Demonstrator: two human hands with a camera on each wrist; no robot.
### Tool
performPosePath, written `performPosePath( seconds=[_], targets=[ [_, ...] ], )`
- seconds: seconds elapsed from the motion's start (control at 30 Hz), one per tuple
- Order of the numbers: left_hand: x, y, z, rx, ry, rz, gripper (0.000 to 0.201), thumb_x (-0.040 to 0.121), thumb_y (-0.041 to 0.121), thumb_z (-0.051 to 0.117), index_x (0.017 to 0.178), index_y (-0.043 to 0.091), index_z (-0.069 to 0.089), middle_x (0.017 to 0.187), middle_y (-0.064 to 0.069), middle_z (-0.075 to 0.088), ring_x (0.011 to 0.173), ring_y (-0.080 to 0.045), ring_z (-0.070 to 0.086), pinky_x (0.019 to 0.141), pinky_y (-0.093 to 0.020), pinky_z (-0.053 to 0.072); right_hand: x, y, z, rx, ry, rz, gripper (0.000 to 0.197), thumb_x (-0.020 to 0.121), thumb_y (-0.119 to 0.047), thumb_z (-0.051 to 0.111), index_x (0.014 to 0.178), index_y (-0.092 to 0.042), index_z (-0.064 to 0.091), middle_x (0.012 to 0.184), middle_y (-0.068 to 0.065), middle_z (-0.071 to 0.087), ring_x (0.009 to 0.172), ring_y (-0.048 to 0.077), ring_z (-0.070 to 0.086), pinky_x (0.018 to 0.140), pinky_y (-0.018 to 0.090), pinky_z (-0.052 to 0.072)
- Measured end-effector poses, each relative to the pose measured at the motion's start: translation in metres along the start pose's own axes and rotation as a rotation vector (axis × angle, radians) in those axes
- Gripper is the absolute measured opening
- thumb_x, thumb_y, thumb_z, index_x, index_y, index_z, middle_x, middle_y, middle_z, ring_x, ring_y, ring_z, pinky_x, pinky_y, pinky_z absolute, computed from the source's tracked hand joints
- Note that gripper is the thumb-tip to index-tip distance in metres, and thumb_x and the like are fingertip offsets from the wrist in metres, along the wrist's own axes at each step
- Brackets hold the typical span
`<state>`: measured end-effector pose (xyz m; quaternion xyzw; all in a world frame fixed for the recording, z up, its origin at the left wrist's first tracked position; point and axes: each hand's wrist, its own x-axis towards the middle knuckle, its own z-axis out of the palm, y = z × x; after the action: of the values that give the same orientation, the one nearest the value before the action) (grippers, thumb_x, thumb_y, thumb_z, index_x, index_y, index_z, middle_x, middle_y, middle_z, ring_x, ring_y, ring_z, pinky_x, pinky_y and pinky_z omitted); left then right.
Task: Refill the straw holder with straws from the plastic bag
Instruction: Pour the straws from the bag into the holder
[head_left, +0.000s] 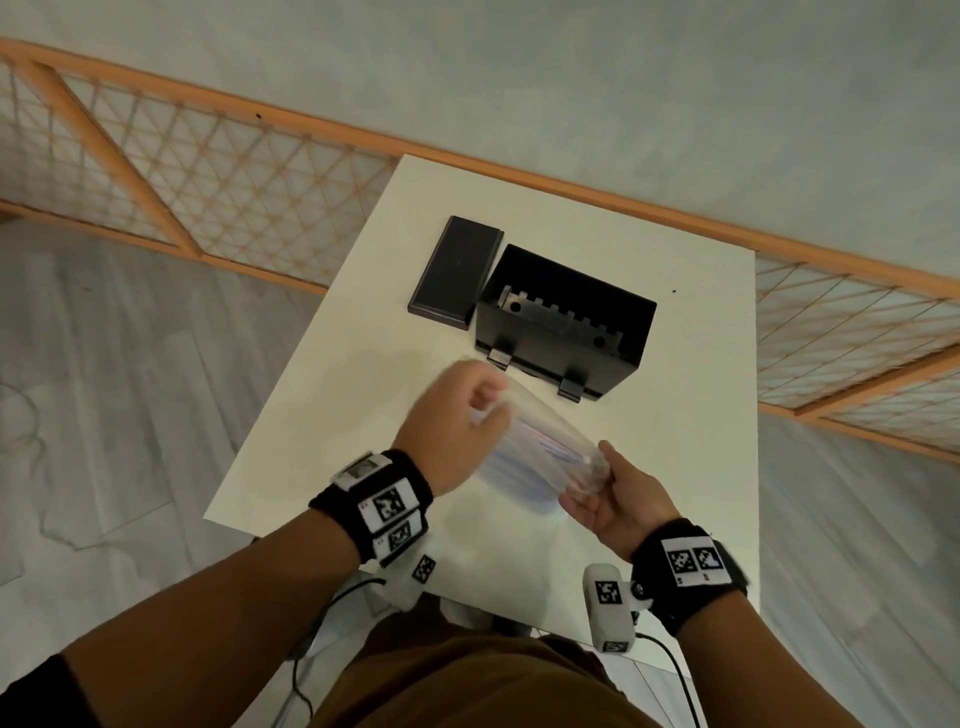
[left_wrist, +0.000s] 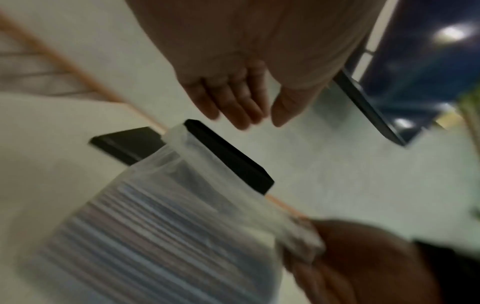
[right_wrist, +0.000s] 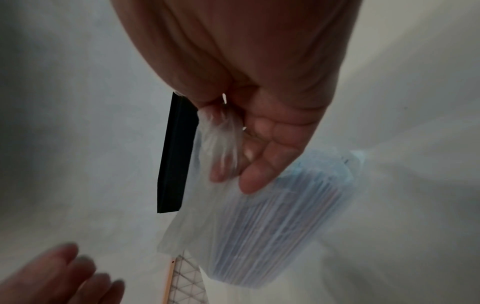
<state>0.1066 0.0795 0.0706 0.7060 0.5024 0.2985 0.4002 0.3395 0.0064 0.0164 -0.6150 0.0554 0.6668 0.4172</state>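
The right hand (head_left: 621, 506) pinches the clear plastic bag of straws (head_left: 540, 457) shut; the left hand (head_left: 457, 415) hangs loosely curled, grasping nothing. Open the mouth wide, pull straws out straight toward the black box holder (head_left: 566, 317).

Both forearms reach forward, each with a black band at the wrist. The left hand (head_left: 457, 415) is raised, knuckles up; in its wrist view the fingers (left_wrist: 233, 102) hang nearly straight and hold nothing. The right hand (head_left: 618, 499) lies palm up, its fingers (right_wrist: 259, 164) bunched round a gathered plastic bag (head_left: 540, 457).
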Motion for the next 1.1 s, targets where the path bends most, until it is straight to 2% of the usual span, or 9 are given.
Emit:
performPosePath(
  seconds=[0.1,0.23,0.43,0.53,0.63,0.7,0.8,0.97,1.1],
  targets=[
    [0.000,0.005,0.025,0.257,-0.298,0.268,0.012,0.101,0.025,0.052,0.107,0.021,0.062,0.103,0.008,0.060,0.095,-0.009,0.057,0.086,-0.030,0.051,0.001,-0.002,0.000,-0.082,-0.037,-0.032,0.050,0.092,-0.052,0.066,0.115,-0.007,0.068,0.091,0.012,0.070,0.065,0.025,0.069,0.080,0.043,0.059],
    [0.014,-0.006,0.055,0.519,-0.372,0.450,0.018,0.102,0.025,0.049,0.114,0.017,0.059,0.110,0.001,0.059,0.096,-0.018,0.054,0.086,-0.033,0.047,-0.001,-0.002,0.000,-0.252,-0.070,-0.105,0.037,0.088,-0.044,0.074,0.099,-0.009,0.069,0.076,0.007,0.066,0.065,0.020,0.065,0.079,0.039,0.056],
    [0.022,-0.014,0.059,0.741,-0.631,0.239,0.014,0.101,0.022,0.051,0.111,0.013,0.055,0.101,-0.006,0.064,0.085,-0.032,0.067,0.065,-0.037,0.045,0.001,-0.003,-0.001,-0.280,0.019,-0.136,0.026,0.096,-0.033,0.066,0.078,-0.015,0.060,0.057,0.001,0.056,0.050,0.017,0.056,0.065,0.034,0.053],
    [0.018,-0.016,0.062,0.790,-0.646,0.155,0.058,0.089,0.040,0.068,0.136,0.015,0.045,0.126,-0.006,0.057,0.093,-0.028,0.068,0.068,-0.036,0.051,-0.002,-0.001,0.004,-0.308,-0.004,-0.138,0.031,0.098,-0.036,0.060,0.075,-0.015,0.061,0.058,0.003,0.056,0.050,0.018,0.055,0.059,0.031,0.048],
    [0.012,-0.012,0.072,0.975,-0.613,0.216,0.083,0.072,0.046,0.084,0.135,0.009,0.044,0.127,-0.010,0.046,0.094,-0.027,0.062,0.074,-0.039,0.051,-0.003,0.001,0.007,-0.371,-0.064,-0.156,0.032,0.094,-0.039,0.061,0.072,-0.016,0.064,0.064,0.009,0.050,0.052,0.021,0.047,0.060,0.033,0.042],
    [0.011,-0.009,0.078,1.101,-0.594,0.291,0.084,0.067,0.054,0.084,0.128,0.008,0.049,0.125,-0.011,0.044,0.105,-0.029,0.051,0.086,-0.040,0.046,-0.004,0.001,0.010,-0.492,-0.090,-0.164,0.037,0.090,-0.042,0.062,0.063,-0.018,0.060,0.064,0.012,0.044,0.056,0.025,0.042,0.059,0.034,0.039],
    [0.017,-0.017,0.083,1.178,-0.646,0.352,0.081,0.069,0.057,0.082,0.127,0.010,0.050,0.131,-0.012,0.041,0.117,-0.031,0.044,0.097,-0.044,0.039,-0.007,-0.002,0.016,-0.680,-0.078,-0.196,0.035,0.088,-0.038,0.061,0.071,-0.009,0.069,0.070,0.013,0.064,0.062,0.024,0.057,0.062,0.036,0.051],
    [0.019,-0.044,0.078,1.161,-0.715,0.224,0.049,0.089,0.017,0.061,0.133,0.007,0.045,0.131,-0.015,0.052,0.118,-0.033,0.054,0.111,-0.045,0.032,0.005,-0.013,0.002,-0.733,0.170,-0.299,0.021,0.092,-0.026,0.059,0.084,-0.007,0.061,0.072,0.012,0.056,0.059,0.026,0.054,0.059,0.034,0.050],
    [0.017,-0.057,0.081,1.071,-0.729,0.165,0.053,0.082,0.019,0.072,0.129,0.011,0.048,0.126,-0.010,0.059,0.116,-0.031,0.059,0.107,-0.042,0.040,0.035,-0.004,-0.021,-0.953,0.318,-0.296,0.033,0.092,-0.029,0.051,0.081,0.001,0.060,0.072,0.015,0.063,0.064,0.034,0.063,0.068,0.045,0.060]
  ],
)
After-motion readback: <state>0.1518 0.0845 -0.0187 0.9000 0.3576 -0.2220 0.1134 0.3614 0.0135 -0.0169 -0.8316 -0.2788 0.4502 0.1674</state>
